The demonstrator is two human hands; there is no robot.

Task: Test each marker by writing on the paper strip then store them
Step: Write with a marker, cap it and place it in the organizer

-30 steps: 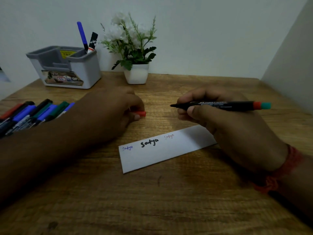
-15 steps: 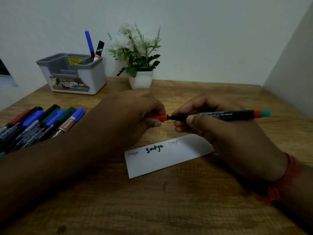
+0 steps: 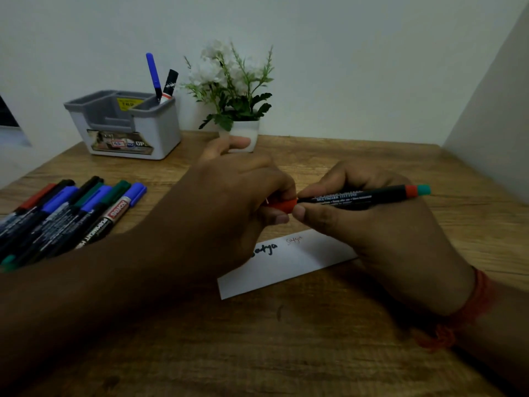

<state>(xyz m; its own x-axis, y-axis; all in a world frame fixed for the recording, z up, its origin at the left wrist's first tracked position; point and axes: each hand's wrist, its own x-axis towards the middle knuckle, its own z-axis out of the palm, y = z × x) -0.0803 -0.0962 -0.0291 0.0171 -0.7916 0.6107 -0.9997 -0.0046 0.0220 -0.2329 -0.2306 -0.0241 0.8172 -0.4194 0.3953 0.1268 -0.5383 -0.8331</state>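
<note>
Above the white paper strip (image 3: 289, 263), the left hand (image 3: 229, 202) pinches a red cap (image 3: 283, 205) against the black marker (image 3: 357, 196) gripped by the right hand (image 3: 372, 227), with loose capped markers (image 3: 71, 213) lying left on the wooden counter (image 3: 286, 339).

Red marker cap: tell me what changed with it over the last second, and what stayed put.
The left hand carried the small red plastic cap rightward and pushed it onto the tip of the black marker with the red and teal end, which was bare a second ago. The right hand kept gripping that marker. The white paper strip and the row of markers stayed put.
</note>
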